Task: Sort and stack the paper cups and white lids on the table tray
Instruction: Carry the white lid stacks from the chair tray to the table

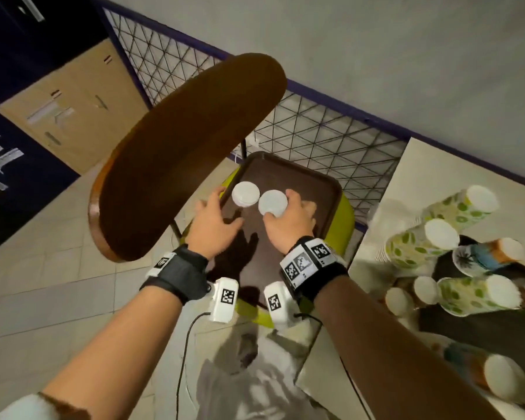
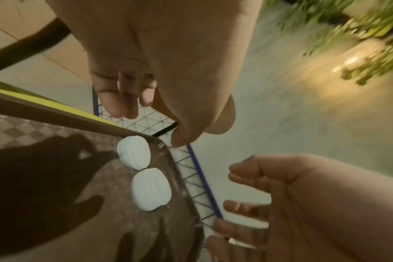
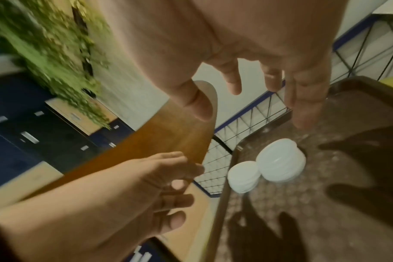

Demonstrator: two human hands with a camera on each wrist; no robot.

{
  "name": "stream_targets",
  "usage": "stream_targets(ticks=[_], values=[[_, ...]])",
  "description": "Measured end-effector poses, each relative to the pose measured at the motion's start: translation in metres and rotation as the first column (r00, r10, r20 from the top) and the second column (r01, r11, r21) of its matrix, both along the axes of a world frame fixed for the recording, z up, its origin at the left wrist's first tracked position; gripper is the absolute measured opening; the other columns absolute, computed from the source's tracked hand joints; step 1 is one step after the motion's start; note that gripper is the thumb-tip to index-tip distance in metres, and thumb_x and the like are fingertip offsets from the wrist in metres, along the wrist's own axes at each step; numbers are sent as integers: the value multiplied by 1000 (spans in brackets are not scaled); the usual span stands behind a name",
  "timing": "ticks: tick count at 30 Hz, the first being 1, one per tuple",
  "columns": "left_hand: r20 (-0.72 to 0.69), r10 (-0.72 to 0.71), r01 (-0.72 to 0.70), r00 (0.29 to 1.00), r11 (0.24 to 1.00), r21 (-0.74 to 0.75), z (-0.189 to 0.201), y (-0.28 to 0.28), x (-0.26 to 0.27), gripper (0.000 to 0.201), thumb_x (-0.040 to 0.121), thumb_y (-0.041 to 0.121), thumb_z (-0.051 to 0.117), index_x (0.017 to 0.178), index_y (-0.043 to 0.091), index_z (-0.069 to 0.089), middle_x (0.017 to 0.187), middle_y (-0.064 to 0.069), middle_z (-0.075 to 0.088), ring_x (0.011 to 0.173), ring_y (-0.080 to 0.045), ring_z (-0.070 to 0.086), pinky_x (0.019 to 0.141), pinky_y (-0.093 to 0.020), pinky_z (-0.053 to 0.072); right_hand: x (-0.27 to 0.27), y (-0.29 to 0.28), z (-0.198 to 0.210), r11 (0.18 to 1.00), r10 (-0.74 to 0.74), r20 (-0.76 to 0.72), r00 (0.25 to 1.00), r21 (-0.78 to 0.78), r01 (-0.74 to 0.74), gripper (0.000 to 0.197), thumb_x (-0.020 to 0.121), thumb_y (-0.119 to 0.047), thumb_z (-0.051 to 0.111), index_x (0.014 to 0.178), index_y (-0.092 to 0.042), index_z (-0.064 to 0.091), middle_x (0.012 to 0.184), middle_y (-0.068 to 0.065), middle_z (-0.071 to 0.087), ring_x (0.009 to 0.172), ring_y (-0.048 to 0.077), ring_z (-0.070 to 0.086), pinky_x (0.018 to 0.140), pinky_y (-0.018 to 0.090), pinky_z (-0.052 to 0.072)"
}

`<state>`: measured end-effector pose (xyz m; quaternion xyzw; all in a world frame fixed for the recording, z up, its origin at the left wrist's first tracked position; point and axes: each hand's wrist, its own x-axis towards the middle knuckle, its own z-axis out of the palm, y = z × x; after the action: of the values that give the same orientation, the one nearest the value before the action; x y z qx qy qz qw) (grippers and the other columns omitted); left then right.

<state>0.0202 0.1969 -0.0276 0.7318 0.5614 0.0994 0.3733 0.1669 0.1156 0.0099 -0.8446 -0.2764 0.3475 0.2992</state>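
A dark brown tray (image 1: 325, 189) lay on a yellow-green seat (image 1: 343, 225), and two short stacks of white lids (image 1: 245, 194) sat side by side near its far left corner, the left stack close to the tray's rim and the right stack (image 1: 272, 202) just beside it, almost touching. The left hand (image 1: 214, 227) hovered over the tray's left edge with its fingers loosely spread and holding nothing. The right hand (image 1: 291, 221) hung just above the right stack; from the head view it seemed to touch the lids, but both wrist views showed its fingers (image 3: 303, 99) relaxed and apart, clear of the stacks, with its shadow falling on the tray. To the right, on a pale desk (image 1: 422, 165), stood stacks of paper cups (image 1: 422, 245) turned bottom up, most with a green leaf print, some orange and blue. A round brown tabletop (image 1: 188, 153) rose on the left, and a wire mesh panel (image 1: 315, 134) stood behind the tray.
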Motion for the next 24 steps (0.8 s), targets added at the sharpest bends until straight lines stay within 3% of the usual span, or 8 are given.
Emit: stream_targets(ticks=[5, 10, 14, 19, 24], values=[[-72, -12, 13, 997, 1000, 10, -54, 38, 29, 100, 81, 26, 81, 161, 23, 22, 137, -20, 36, 129, -41, 46, 112, -42, 41, 13, 47, -59, 985, 91, 192, 977, -163, -59, 85, 87, -30, 70, 156, -28, 21, 159, 11, 13, 140, 39, 24, 106, 50, 41], [-245, -189, 223, 951, 968, 115, -83, 71, 45, 86, 82, 31, 77, 156, 32, 31, 149, -14, 31, 135, -41, 38, 113, -51, 41, 18, 68, -101, 955, 209, 277, 938, -263, -135, 93, 85, -38, 75, 157, -38, 16, 166, 6, 2, 139, 37, 25, 104, 51, 46], [-359, -291, 365, 887, 918, 157, -90, 91, 59, 80, 81, 28, 77, 151, 32, 40, 152, -8, 37, 134, -36, 37, 109, -46, 43, 27, 78, -122, 916, 357, 321, 877, -306, -260, 87, 89, -40, 70, 155, -49, 14, 167, 4, -3, 136, 37, 27, 101, 49, 49], [-471, -370, 480, 801, 867, 136, -99, 100, 62, 65, 86, 32, 73, 146, 24, 47, 141, -11, 45, 125, -36, 43, 105, -45, 46, 28, 87, -139, 872, 462, 387, 798, -361, -330, 80, 92, -47, 62, 156, -45, 14, 166, 7, 3, 135, 37, 28, 103, 47, 44], [-493, -350, 453, 797, 886, 104, -99, 97, 62, 63, 86, 42, 73, 138, 18, 45, 133, -16, 41, 123, -37, 44, 101, -46, 49, 25, 81, -152, 847, 513, 468, 720, -409, -339, 82, 91, -37, 68, 155, -39, 18, 160, 11, 14, 129, 34, 31, 98, 44, 45]])
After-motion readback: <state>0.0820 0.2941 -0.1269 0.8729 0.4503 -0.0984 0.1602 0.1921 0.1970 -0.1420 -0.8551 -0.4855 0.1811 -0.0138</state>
